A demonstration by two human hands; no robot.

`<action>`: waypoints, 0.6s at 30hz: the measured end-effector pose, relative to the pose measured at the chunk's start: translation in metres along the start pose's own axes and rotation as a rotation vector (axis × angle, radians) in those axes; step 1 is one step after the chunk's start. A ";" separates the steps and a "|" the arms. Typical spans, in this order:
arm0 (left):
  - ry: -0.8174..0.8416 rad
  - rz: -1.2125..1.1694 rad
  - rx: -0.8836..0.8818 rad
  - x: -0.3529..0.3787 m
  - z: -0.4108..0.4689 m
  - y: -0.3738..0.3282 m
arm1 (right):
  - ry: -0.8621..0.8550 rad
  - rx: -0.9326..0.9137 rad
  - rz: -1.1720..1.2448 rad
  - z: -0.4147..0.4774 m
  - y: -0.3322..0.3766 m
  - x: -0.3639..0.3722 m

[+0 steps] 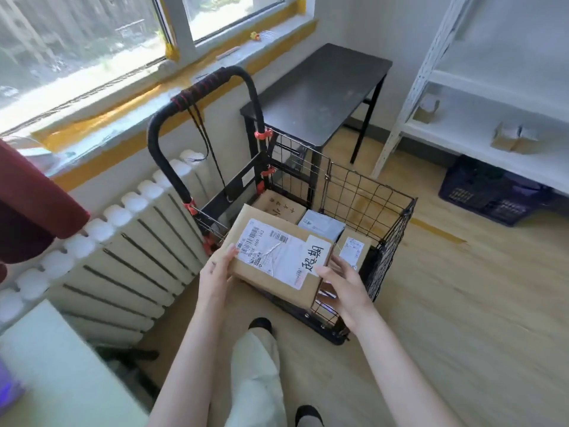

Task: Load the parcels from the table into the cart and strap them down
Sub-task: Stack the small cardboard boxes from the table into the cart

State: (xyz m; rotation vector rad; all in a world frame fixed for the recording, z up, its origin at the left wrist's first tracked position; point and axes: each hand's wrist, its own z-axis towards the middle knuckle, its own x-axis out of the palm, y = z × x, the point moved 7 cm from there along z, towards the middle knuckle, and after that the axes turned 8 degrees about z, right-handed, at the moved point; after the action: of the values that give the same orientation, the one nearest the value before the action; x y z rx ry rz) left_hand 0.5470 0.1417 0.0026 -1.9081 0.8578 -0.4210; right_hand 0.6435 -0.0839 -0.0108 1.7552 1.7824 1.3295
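I hold a brown cardboard parcel (277, 252) with a white shipping label over the near corner of the black wire cart (369, 198). My left hand (217, 268) grips its left edge and my right hand (340, 278) grips its right edge. Inside the cart lie a brown box with dark characters (278, 206), a grey mailer bag (321, 224) and a small brown box with a label (354, 249). The cart's black handle (197, 97) rises at the back, wound with red-black strap cord (200, 131) that hangs down.
A white radiator (123, 251) runs along the wall to the left under the window. A dark table (317, 90) stands behind the cart. White shelving (480, 118) with small boxes and a dark crate (489, 195) are to the right. A pale tabletop (55, 374) is near left.
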 end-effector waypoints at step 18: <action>0.367 0.882 0.153 0.111 0.268 -0.022 | -0.443 0.018 -0.093 0.225 -0.015 -0.025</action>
State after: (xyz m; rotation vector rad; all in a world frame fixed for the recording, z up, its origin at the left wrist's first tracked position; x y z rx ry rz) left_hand 0.7959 0.2381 -0.1122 -1.1584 1.7348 -0.2722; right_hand 0.8102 -0.0165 -0.1497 1.7796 1.6029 0.8084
